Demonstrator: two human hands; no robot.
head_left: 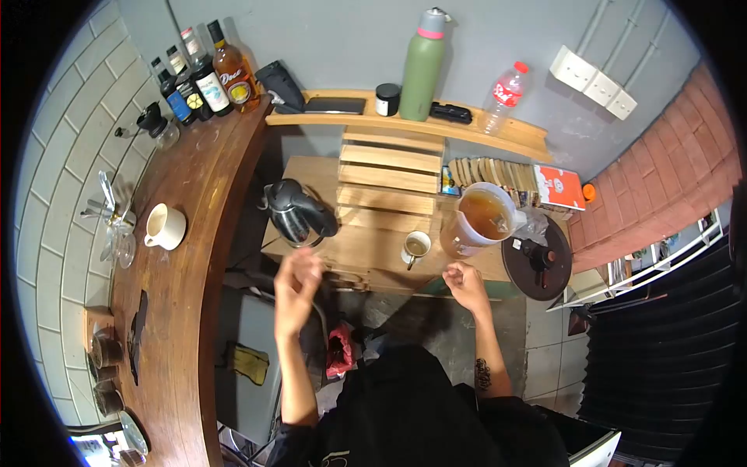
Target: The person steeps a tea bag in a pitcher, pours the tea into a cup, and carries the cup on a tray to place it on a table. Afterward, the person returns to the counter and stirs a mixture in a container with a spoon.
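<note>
Left hand: held loosely open near the kettle.
Right hand: curled near the pitcher; whether closed cannot be told.
Mug: set between kettle and pitcher.
Amber bottle: apparently lettered "Doce".

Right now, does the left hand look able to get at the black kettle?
Probably yes: the left hand is just in front of the black kettle, and I see nothing standing between them. The small mug sits well off to the side.
</note>
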